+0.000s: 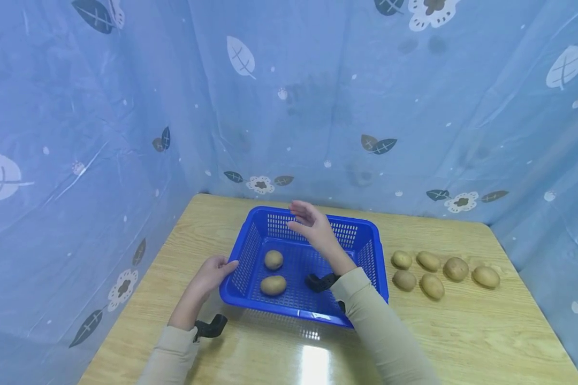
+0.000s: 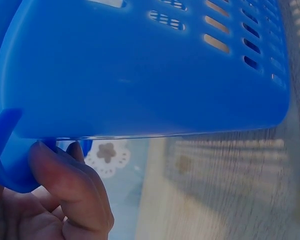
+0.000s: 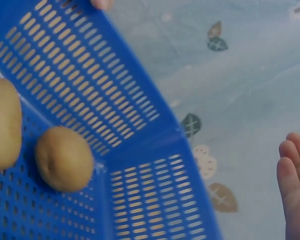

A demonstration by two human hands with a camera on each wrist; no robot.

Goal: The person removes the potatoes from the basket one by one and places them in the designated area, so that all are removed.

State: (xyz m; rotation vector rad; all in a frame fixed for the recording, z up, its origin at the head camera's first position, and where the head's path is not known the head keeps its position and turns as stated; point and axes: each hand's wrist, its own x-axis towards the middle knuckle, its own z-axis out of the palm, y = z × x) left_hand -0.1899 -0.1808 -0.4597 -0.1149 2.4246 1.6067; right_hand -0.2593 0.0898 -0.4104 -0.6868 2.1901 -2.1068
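Observation:
A blue plastic basket [image 1: 308,315] with slotted walls stands on the table, two potatoes inside its left half: a rounder potato [image 1: 273,260] farther back and a longer potato [image 1: 273,285] nearer the front. My left hand [image 1: 211,275] grips the basket's left rim, thumb on top. In the left wrist view, curled fingers [image 2: 70,182] come up under the lip beside the outer wall. Over the back part of the basket hovers my right hand [image 1: 313,224], holding nothing, its fingers fairly straight and apart from the thumb.
Several loose potatoes [image 1: 432,286] lie in two loose rows on the wooden table [image 1: 462,331], to the right of the basket. A blue patterned curtain [image 1: 318,107] hangs behind the table and along both sides. Black wrist mounts [image 1: 212,326] stick out from my forearms.

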